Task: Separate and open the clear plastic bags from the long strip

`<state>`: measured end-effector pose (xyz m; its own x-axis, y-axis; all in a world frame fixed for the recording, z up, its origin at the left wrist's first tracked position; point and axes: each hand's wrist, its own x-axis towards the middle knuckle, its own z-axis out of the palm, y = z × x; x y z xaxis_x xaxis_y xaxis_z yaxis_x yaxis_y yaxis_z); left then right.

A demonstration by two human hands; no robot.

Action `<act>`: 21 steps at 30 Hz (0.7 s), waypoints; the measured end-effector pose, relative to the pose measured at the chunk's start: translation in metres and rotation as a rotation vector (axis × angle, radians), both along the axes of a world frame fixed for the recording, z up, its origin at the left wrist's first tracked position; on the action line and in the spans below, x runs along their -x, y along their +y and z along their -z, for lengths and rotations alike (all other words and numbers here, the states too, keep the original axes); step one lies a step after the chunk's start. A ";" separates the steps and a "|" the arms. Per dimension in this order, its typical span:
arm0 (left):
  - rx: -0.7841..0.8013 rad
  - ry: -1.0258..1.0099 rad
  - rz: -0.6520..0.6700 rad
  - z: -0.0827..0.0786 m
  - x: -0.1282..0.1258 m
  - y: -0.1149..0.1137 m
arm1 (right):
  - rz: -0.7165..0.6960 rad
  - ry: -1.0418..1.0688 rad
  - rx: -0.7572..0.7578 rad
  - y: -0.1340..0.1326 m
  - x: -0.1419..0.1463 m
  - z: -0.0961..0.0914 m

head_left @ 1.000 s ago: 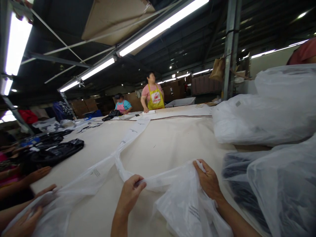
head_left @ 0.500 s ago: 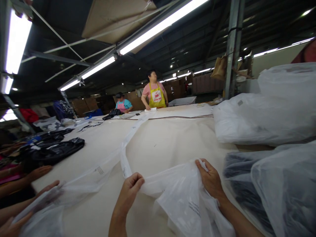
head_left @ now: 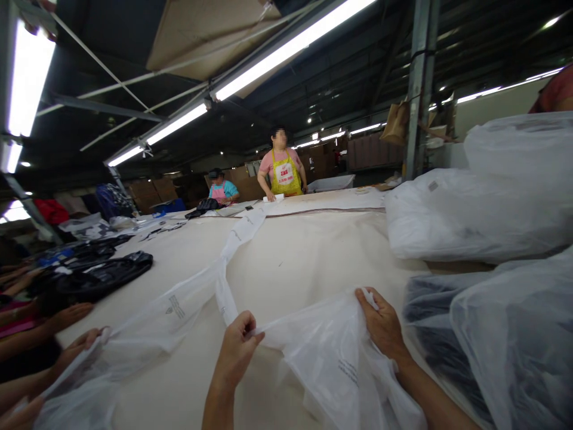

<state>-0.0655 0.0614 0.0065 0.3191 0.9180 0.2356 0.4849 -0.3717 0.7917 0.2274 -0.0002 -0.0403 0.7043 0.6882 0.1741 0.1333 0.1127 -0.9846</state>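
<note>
Both my hands grip the top edge of a clear plastic bag (head_left: pixel 331 358) over the near part of a long cream table (head_left: pixel 304 257). My left hand (head_left: pixel 237 349) pinches the bag's left corner between thumb and fingers. My right hand (head_left: pixel 380 325) is closed on its right corner. The bag hangs down toward me, with small print on it. From its left corner a strip of joined plastic bags (head_left: pixel 228 263) runs up the table and out to the left.
At the lower left another person's hands (head_left: pixel 67 358) pull at the strip's other end. Dark bagged garments (head_left: pixel 98 275) lie at the left. Bulky white plastic packs (head_left: pixel 483 203) are piled at the right. Two aproned people (head_left: pixel 282 164) stand at the far end.
My hands keep their grip and hardly move. The strip has been drawn tighter toward the left, and the other person's hands have shifted along it.
</note>
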 end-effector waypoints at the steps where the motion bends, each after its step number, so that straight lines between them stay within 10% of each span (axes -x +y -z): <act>1: 0.002 -0.023 0.005 -0.001 -0.001 -0.001 | 0.002 0.010 0.001 0.000 -0.001 0.001; 21: 0.028 -0.093 0.038 -0.005 -0.010 -0.005 | -0.003 0.006 0.037 0.000 -0.001 0.001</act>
<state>-0.0550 0.0566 0.0119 0.3318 0.9122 0.2402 0.3944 -0.3655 0.8431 0.2282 -0.0006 -0.0417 0.7031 0.6963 0.1442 0.1273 0.0762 -0.9889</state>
